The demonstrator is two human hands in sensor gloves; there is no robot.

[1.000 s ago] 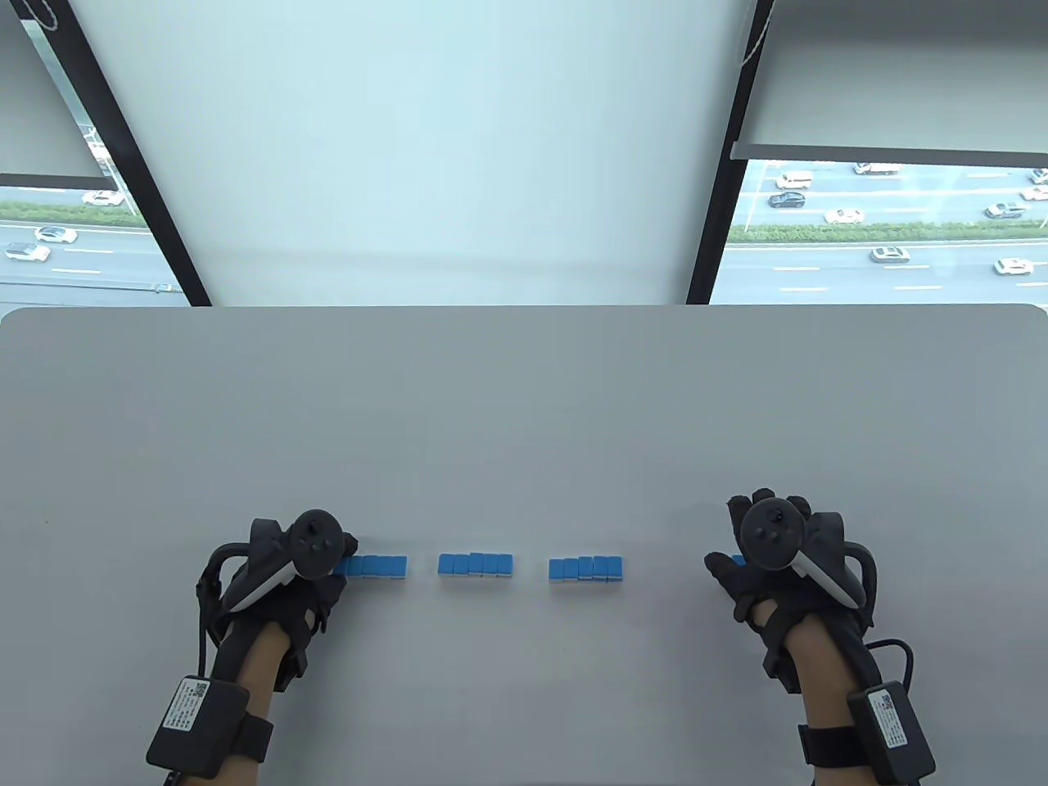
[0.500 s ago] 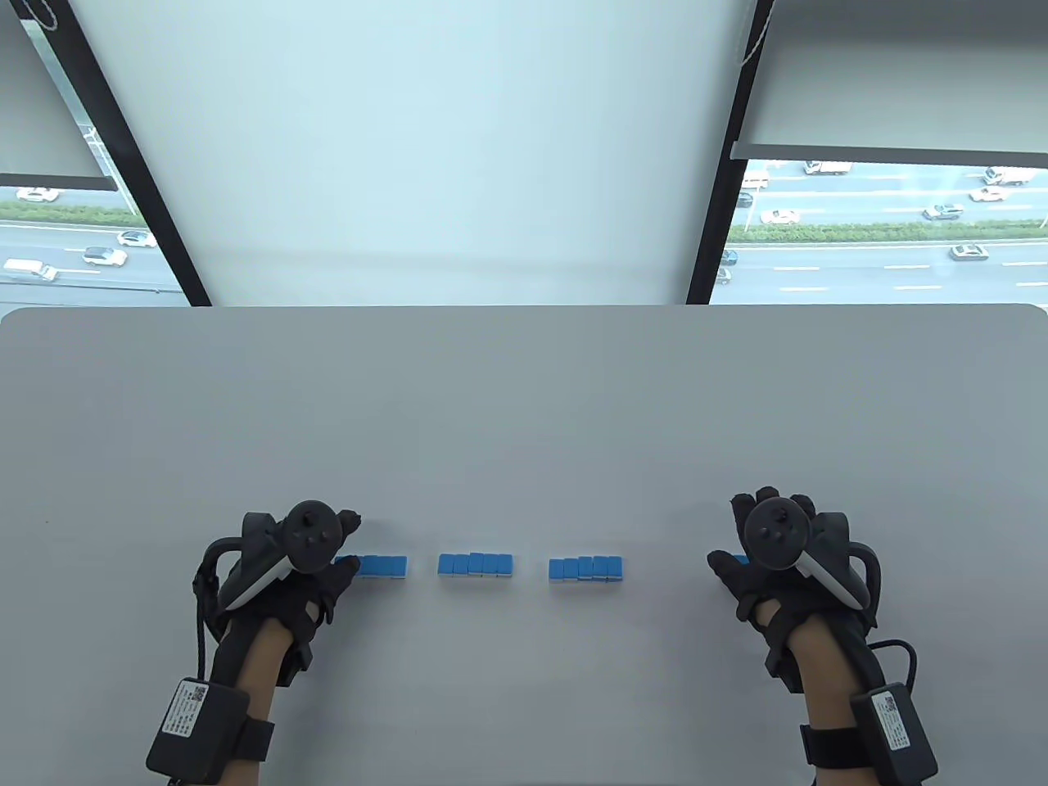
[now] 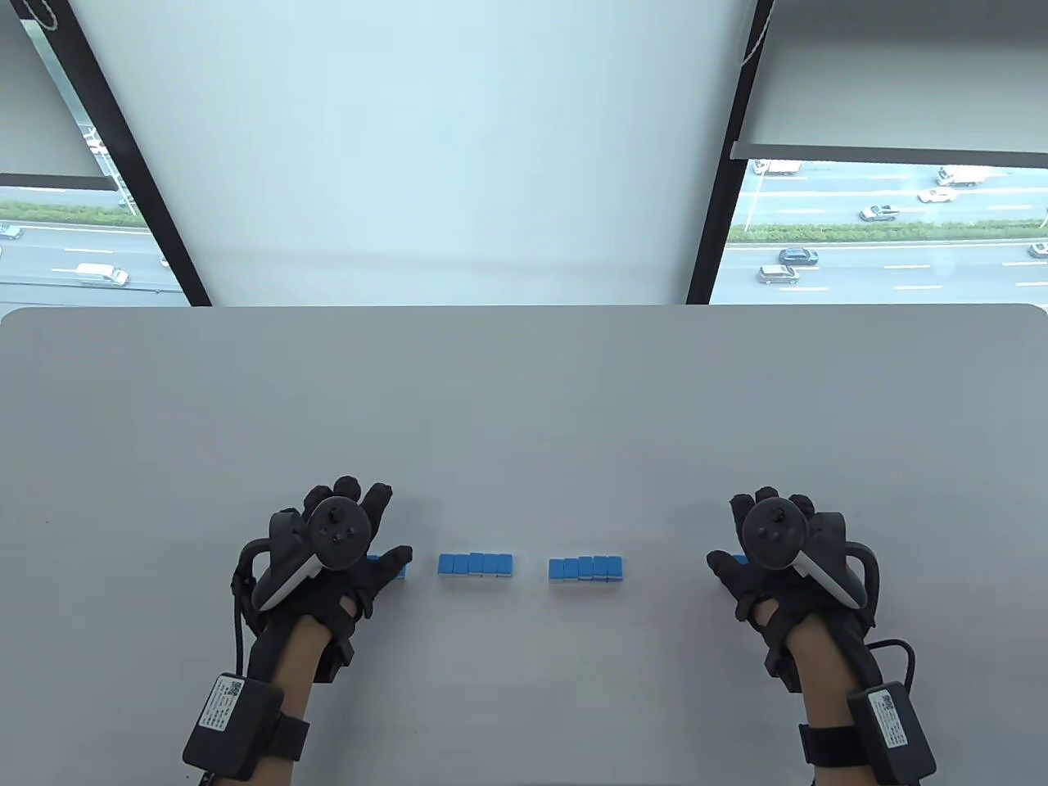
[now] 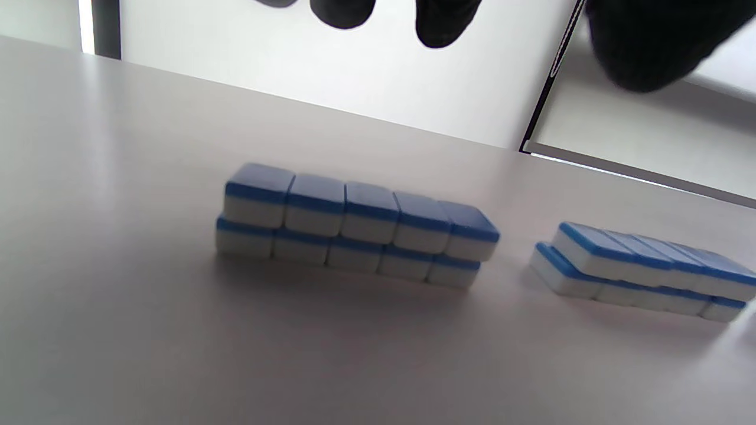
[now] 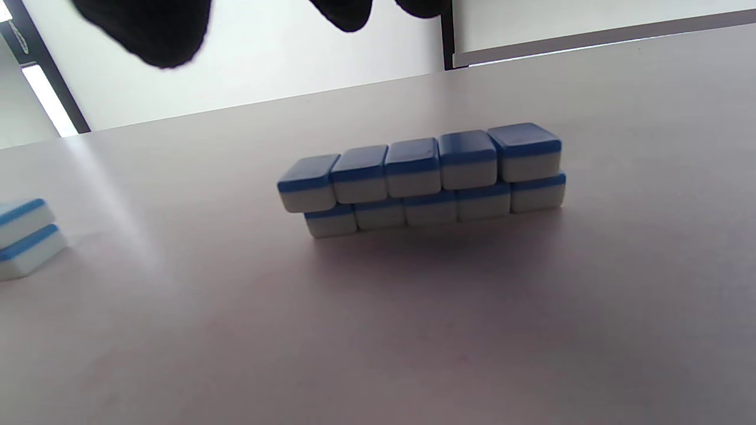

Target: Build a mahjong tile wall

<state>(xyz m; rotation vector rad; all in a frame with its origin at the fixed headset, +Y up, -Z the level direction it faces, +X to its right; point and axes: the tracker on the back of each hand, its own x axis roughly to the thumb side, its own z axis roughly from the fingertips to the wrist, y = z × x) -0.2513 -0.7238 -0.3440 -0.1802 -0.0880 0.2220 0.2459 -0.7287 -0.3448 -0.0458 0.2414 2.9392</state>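
Four short stacks of blue-and-white mahjong tiles, each two tiles high, lie in a row near the front of the grey table (image 3: pixel 524 393). My left hand (image 3: pixel 372 524) hovers open over the leftmost stack (image 3: pixel 385 565), fingers spread. In the left wrist view that stack (image 4: pixel 354 227) lies free below my fingertips (image 4: pixel 342 12), with the second stack (image 4: pixel 644 268) to its right. The two middle stacks (image 3: pixel 476 564) (image 3: pixel 585 568) stand untouched. My right hand (image 3: pixel 741 532) hovers open over the rightmost stack (image 3: pixel 739 560). In the right wrist view this stack (image 5: pixel 422 177) lies free, its top row shifted slightly left.
The table's far edge (image 3: pixel 524 308) runs below a window wall. The end of the third stack (image 5: pixel 23 236) shows at the left edge of the right wrist view.
My left hand has moved right from the left end of the leftmost stack to above it, and its fingers have spread. My right hand has barely moved.
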